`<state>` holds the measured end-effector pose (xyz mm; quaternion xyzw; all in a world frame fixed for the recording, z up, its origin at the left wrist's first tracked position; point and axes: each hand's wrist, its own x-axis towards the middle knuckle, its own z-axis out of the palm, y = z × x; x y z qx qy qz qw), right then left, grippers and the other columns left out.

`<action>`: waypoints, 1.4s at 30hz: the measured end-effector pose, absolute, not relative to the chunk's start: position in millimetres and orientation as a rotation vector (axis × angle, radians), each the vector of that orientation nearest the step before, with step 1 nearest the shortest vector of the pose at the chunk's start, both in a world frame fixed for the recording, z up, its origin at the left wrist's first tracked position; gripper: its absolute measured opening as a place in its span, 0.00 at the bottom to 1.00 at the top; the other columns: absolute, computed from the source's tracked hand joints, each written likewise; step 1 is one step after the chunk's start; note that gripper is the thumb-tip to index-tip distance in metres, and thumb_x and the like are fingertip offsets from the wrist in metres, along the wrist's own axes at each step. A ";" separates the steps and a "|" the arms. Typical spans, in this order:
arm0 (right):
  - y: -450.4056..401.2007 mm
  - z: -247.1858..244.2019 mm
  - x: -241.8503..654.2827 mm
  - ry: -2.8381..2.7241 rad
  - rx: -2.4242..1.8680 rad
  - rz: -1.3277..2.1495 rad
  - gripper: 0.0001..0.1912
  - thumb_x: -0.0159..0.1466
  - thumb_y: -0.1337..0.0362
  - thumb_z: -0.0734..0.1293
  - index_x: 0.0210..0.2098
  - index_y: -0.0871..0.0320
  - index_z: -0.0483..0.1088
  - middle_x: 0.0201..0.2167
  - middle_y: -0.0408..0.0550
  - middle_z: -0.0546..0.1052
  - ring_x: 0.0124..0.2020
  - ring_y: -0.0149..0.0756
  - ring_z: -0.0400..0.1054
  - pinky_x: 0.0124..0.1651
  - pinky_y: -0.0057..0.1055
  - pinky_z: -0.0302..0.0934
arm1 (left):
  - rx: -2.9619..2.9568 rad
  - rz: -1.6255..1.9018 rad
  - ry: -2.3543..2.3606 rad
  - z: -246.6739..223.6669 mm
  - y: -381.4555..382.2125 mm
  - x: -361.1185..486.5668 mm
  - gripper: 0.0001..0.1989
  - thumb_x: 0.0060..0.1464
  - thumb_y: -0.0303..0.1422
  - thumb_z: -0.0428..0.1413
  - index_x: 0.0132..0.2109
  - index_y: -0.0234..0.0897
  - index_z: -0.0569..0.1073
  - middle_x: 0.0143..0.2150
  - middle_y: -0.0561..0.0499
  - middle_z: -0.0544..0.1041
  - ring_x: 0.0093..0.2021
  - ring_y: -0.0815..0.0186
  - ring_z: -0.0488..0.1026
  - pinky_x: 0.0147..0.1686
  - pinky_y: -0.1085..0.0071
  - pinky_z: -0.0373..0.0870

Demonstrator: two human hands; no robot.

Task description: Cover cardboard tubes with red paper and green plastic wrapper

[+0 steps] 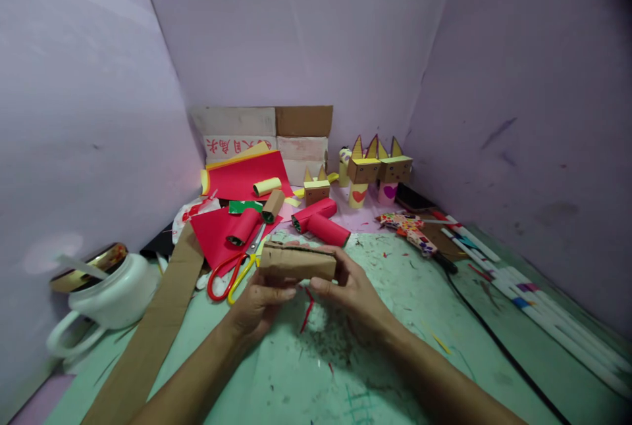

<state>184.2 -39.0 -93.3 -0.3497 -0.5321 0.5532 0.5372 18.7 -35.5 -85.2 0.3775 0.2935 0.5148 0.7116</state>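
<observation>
Between both hands I hold a small folded piece of brown cardboard (297, 263), long side across, above the green tabletop (395, 280). My left hand (261, 299) grips its left end, thumb along the lower edge. The right end is in my right hand (348, 287), with the thumb on the near face and the fingers behind. Just left of the cardboard lie scissors (232, 280) with one red and one yellow handle. Behind it rest two red paper-covered tubes (328, 229), one leaning on the other.
A white cup (113, 293) and a long cardboard strip (158, 320) are on the left. Red paper sheets (251, 175) lie at the back, near cardboard animal figures (364, 172). On the right are a patterned glue gun (415, 234), its black cord (494, 333) and white markers (533, 320).
</observation>
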 end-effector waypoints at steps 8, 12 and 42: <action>-25.5 -101.2 205.2 -1.545 -0.941 0.702 0.25 0.48 0.74 0.68 0.45 0.51 0.68 0.41 0.46 0.67 0.41 0.39 0.65 0.45 0.38 0.62 | 0.876 1.296 0.942 -77.8 -29.3 2.6 0.20 0.35 0.36 0.65 0.38 0.33 0.76 0.37 0.48 0.78 0.40 0.61 0.71 0.39 0.70 0.67; -30.6 -99.7 202.4 -1.683 -0.909 0.535 0.30 0.49 0.79 0.64 0.50 0.50 0.69 0.42 0.49 0.64 0.45 0.41 0.62 0.46 0.39 0.60 | 0.857 1.260 1.043 -91.8 -25.7 8.5 0.17 0.30 0.35 0.70 0.29 0.30 0.76 0.26 0.52 0.75 0.29 0.69 0.68 0.29 0.77 0.64; -45.9 -88.6 196.8 -1.892 -0.586 0.667 0.21 0.60 0.50 0.66 0.20 0.60 0.71 0.15 0.39 0.68 0.17 0.24 0.60 0.21 0.21 0.55 | 1.479 1.078 0.940 -81.8 -27.9 -4.6 0.37 0.41 0.48 0.64 0.57 0.41 0.67 0.54 0.44 0.71 0.53 0.54 0.66 0.50 0.65 0.64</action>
